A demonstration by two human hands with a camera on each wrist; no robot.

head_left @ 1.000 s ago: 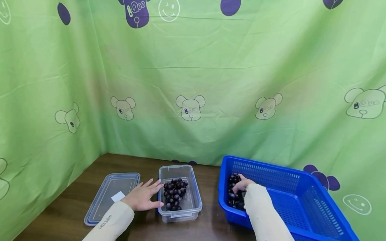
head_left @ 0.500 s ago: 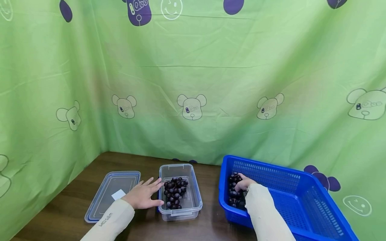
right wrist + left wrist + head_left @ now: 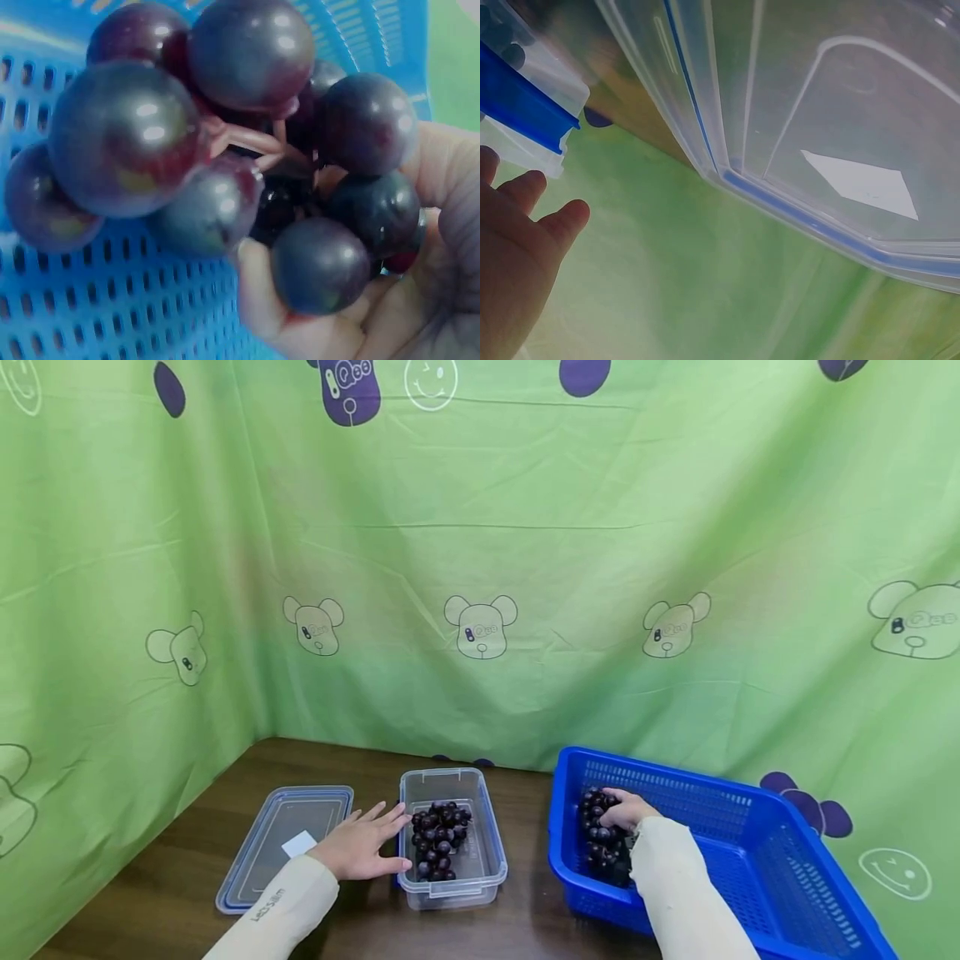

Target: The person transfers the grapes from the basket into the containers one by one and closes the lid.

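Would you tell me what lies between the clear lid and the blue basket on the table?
In the head view, the left hand and the clear container of grapes lie between the lid and the blue basket.

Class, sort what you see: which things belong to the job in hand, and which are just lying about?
In use: right hand gripping grapes, blue basket, clear box, left hand resting beside it.
Lying about: lid, green cloth, table.

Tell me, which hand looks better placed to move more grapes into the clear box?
Probably the right hand: it grips a bunch of grapes inside the blue basket. The left hand rests flat beside the clear box, holding nothing.
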